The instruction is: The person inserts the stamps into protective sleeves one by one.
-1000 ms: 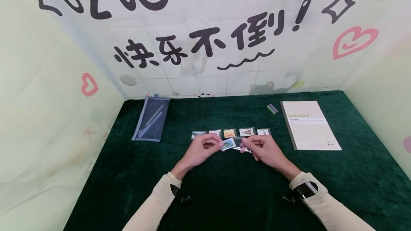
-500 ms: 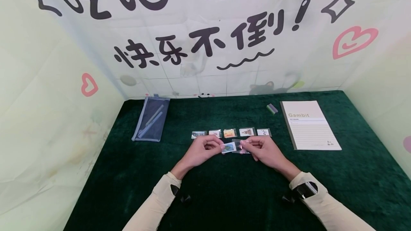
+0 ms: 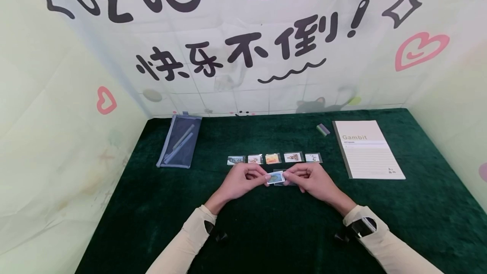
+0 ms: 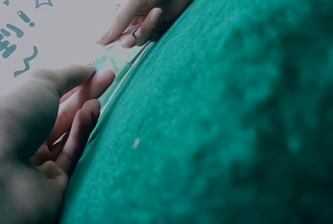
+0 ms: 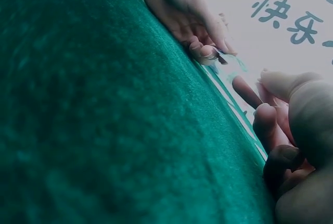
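Observation:
My left hand (image 3: 243,182) pinches a small stamp (image 3: 275,177) with a white border and a blue-green picture, between thumb and fingers. Opposite it, my right hand (image 3: 315,182) pinches a clear plastic sleeve (image 3: 281,184), which lies partly behind the stamp. The right thumb tip is at the stamp's right edge; whether the stamp is inside the sleeve I cannot tell. Just beyond the hands, several small pictures in clear sleeves form a row, among them an orange one (image 3: 272,158) and a white one with a brown figure (image 3: 292,157).
A blue mesh zip pouch (image 3: 186,149) with pens inside lies at the left on the green cloth (image 3: 266,240). To the right lie a Gambit notebook (image 3: 369,155) and, beside it, a small purple-green block (image 3: 323,129). A printed backdrop (image 3: 236,96) rises behind the table.
The stamp has moved right, from beside the sleeve to in front of it, close against the right fingers. The left hand has shifted slightly right; the sleeve now lies flatter and a little lower.

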Available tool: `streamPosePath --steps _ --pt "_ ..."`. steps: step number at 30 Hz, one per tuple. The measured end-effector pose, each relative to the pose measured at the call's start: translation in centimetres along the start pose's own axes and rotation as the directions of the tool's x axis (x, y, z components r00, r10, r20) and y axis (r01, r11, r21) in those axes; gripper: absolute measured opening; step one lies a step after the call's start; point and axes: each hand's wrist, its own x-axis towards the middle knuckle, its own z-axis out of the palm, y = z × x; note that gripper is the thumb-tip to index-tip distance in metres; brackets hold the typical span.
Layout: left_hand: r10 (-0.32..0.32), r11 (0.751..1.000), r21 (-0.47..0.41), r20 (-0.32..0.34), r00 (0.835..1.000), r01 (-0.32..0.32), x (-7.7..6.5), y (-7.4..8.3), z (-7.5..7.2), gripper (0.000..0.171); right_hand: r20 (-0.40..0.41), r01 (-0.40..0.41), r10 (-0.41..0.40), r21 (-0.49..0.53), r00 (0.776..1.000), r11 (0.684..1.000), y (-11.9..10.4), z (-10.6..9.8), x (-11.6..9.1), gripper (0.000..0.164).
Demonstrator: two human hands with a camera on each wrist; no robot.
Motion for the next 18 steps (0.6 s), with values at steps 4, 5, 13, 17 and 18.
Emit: streamPosePath --steps 4,5,13,17,18 --pt "0.0 0.999 0.051 0.009 1.0 0.0 -0.02 0.15 0.12 0.02 0.004 0.015 -0.015 -0.022 1.0 1.0 -0.1 0.13 -0.03 0.021" --pt "0.001 0.998 0.061 0.012 1.0 -0.001 -0.04 0.19 0.15 0.02 0.007 0.019 -0.019 -0.03 1.0 0.999 -0.11 0.16 -0.03 0.021" --pt "0.017 0.997 0.081 0.034 0.999 -0.019 -0.11 0.39 0.27 0.019 0.03 0.039 -0.037 -0.068 0.999 0.997 -0.14 0.22 -0.04 0.018" --pt "0.029 0.998 0.061 0.035 0.999 -0.031 -0.07 0.45 0.2 0.02 -0.007 0.018 -0.019 -0.063 1.0 0.998 -0.14 0.17 -0.04 0.021" --pt "0.033 0.998 0.054 0.035 0.999 -0.035 -0.07 0.45 0.17 0.02 -0.017 0.012 -0.013 -0.06 1.0 0.998 -0.13 0.15 -0.03 0.022"
